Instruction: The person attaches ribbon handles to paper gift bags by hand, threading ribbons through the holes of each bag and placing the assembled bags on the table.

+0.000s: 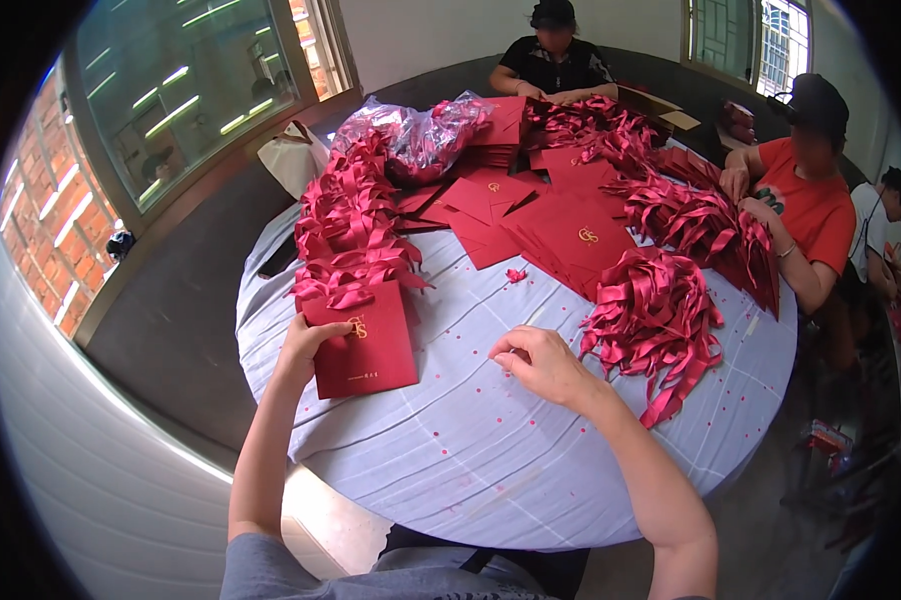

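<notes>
My left hand [314, 345] grips a flat red paper bag [376, 350] with gold print by its left edge, thumb on top and fingers out of sight beneath. The bag lies at the near end of a long row of red bags with ribbon handles [346, 225]. Over the cloth at the middle of the table, my right hand [546, 367] is closed, fingertips drawn together; whatever it may hold is hidden. To its right lies a loose heap of red ribbons [656, 320]. Beyond it are stacks of flat red bags [571, 235] without visible handles.
A light cloth [451, 440] dotted with red scraps covers the round table. At the back sits a clear plastic bag [411, 135] with red contents. One person [554, 65] sits across; another in an orange-red shirt [801, 190] handles ribboned bags [706, 220] at the right.
</notes>
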{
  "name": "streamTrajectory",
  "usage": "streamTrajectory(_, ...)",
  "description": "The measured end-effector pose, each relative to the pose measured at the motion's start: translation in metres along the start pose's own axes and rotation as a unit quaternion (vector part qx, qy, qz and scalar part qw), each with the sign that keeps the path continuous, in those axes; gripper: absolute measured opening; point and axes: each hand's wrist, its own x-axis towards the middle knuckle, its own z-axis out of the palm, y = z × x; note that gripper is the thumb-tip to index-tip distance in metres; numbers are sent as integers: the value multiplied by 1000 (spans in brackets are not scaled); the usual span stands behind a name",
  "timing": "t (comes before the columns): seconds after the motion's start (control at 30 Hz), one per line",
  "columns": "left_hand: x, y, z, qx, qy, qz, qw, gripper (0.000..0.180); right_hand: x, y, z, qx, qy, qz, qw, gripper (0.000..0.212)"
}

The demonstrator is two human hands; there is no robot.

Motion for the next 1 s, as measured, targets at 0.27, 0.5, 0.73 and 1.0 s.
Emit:
streamTrajectory(0.27,29,-6,-3,-59,22,15,998,33,0,-3,0,-4,-2,-10,1000,13)
streamTrajectory(0.5,76,3,-5,10,101,172,980,45,-2,-5,-3,11,-11,13,1000,13)
streamTrajectory(0.73,127,-24,-22,-16,109,205,972,52,0,-6,2,-13,-8,-20,1000,13)
streamTrajectory(1.0,82,-26,0,75,89,287,951,71,-2,-2,1,-31,-1,-35,999,12)
